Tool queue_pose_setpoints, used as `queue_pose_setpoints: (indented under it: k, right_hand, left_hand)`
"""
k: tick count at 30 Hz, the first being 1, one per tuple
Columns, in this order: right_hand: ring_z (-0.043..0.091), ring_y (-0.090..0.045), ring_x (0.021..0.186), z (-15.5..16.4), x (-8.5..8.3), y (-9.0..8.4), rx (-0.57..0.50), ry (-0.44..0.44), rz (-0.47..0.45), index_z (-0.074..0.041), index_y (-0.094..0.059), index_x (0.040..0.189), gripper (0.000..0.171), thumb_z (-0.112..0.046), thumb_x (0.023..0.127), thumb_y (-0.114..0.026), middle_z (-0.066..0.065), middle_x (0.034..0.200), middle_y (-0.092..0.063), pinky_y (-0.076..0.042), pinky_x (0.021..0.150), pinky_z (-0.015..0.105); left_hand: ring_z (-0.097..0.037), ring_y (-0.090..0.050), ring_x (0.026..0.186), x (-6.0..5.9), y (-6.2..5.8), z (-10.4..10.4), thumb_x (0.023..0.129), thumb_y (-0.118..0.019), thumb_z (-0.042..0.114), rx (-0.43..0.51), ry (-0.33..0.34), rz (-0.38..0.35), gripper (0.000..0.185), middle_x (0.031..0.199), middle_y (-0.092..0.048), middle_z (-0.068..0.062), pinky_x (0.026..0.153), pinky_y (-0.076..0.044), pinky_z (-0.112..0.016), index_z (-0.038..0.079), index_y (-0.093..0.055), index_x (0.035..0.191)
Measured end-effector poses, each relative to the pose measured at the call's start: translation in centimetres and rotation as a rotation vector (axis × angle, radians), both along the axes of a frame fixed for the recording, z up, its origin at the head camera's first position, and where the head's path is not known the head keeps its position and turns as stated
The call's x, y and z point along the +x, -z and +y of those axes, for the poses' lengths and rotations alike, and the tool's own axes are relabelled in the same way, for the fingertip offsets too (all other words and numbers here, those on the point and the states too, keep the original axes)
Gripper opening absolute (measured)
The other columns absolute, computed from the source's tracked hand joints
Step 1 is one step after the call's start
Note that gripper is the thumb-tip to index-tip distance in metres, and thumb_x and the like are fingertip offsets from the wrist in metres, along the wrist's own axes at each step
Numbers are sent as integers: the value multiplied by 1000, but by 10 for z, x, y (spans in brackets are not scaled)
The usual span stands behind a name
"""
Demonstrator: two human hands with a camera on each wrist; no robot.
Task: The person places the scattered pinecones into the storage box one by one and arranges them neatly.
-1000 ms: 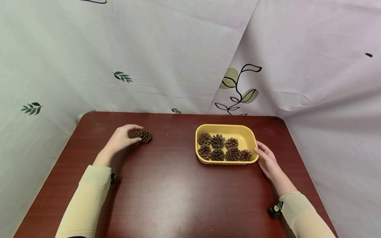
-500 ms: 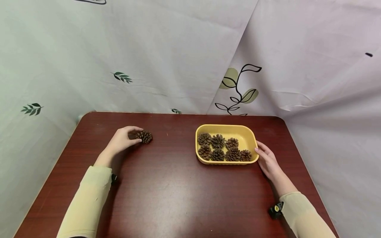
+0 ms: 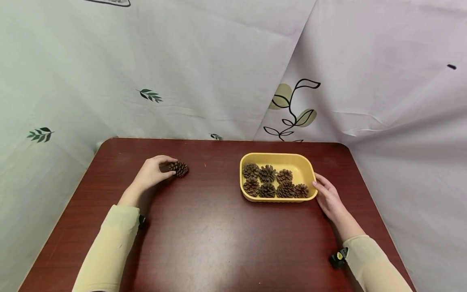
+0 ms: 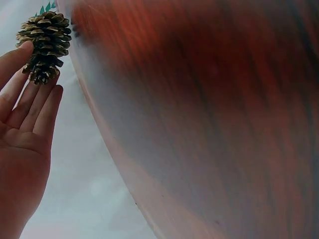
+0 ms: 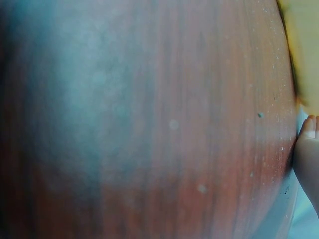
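In the head view my left hand [image 3: 151, 174] holds a brown pine cone [image 3: 180, 168] between thumb and fingers, at the left part of the table. The left wrist view shows the thumb on the near side of this pine cone [image 4: 47, 42] and the other fingers behind it. My right hand [image 3: 330, 198] grips the right end of a yellow plastic box [image 3: 304, 164], thumb at the rim and fingers along the outer wall. Several pine cones [image 3: 267, 173] lie inside the box in two rows. The right wrist view catches only part of the right hand [image 5: 308, 154] beside the yellow wall.
The dark red-brown table [image 3: 204, 235] has rounded back corners. A pale cloth [image 3: 204, 73] with leaf prints hangs behind it and at both sides. Bare tabletop lies between the left hand and the box.
My left hand and its pine cone have shifted very slightly to the right and toward me. The right hand and the box stay where they were.
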State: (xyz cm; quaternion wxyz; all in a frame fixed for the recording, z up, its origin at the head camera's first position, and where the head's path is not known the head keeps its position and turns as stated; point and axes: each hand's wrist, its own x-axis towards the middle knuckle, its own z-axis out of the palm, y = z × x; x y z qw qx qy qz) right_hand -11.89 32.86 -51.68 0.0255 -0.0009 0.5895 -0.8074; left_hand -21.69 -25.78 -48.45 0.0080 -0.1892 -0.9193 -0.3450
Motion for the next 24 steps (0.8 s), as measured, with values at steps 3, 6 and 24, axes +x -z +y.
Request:
queue_pose_setpoints:
  k: [3, 6, 24]
  right_hand:
    - [3, -69, 112, 0, 0, 0, 1, 2, 0, -18, -66, 129, 35, 1, 110, -44, -8, 123, -73, -55, 95, 15]
    - [3, -68, 111, 0, 0, 0, 4, 3, -3, -19, -66, 129, 35, 1, 110, -44, -8, 123, -73, -55, 95, 15]
    - [2, -68, 112, 1, -1, 2, 19, 1, -7, -20, -65, 129, 35, 1, 111, -43, -10, 122, -73, -55, 96, 15]
  left_hand:
    - [-42, -69, 120, -1, 1, 5, 89, -83, 2, 4, 5, 24, 38, 126, -74, -22, 103, -57, -58, 1, -75, 127]
    - [-41, -69, 119, -1, 2, 11, 88, -83, 0, 16, 8, 50, 38, 125, -74, -21, 103, -57, -58, 1, -75, 126]
    - [-37, -68, 125, -5, -8, 75, 89, -85, 4, 103, 59, 101, 42, 130, -74, -18, 108, -56, -55, 4, -75, 129]
